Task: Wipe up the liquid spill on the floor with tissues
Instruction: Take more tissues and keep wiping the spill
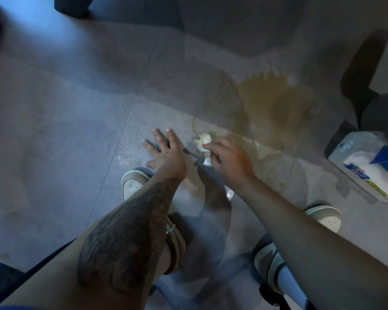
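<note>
A brownish liquid spill (276, 104) spreads over the grey tiled floor, right of centre, with a thin wet trail (244, 139) running along its near edge. My right hand (230, 158) is shut on a crumpled, wet white tissue (202, 139) that touches the spill's near-left edge. My left hand (166, 151) rests flat on the floor just left of it, fingers spread, holding nothing.
A plastic pack of tissues (372, 162) lies on the floor at the right. My two white shoes (133, 183) (325, 217) stand on either side of my arms. Dark furniture bases (367, 70) sit at the right and a dark block (74, 5) at top left.
</note>
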Motion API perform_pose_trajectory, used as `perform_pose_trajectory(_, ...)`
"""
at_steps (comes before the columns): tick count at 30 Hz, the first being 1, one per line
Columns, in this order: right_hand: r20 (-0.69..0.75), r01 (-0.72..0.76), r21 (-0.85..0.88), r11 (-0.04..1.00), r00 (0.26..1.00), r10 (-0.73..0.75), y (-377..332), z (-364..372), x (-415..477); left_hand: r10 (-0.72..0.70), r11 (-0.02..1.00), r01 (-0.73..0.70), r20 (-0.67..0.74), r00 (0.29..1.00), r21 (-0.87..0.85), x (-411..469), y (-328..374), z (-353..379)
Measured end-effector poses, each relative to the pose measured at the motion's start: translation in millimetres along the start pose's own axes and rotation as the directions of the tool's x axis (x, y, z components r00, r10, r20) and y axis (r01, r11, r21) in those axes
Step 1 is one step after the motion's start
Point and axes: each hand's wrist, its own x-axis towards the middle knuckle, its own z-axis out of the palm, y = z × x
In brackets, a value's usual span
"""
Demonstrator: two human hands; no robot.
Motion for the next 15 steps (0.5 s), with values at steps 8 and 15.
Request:
perform_pose_trajectory(8,0.196,0.080,-0.089,0.993,0.979,-0.061,23,6,-2,0.018,1.000,-0.018,-0.034,0.999,0.018,-7,-4,-3)
perform_pose_trajectory(15,0.047,-0.039,-0.147,0.988,0.998,0.046,42,-25,15,0.018,1.000,-0.018,-0.010,1.000,0.012,-7,-1,-7)
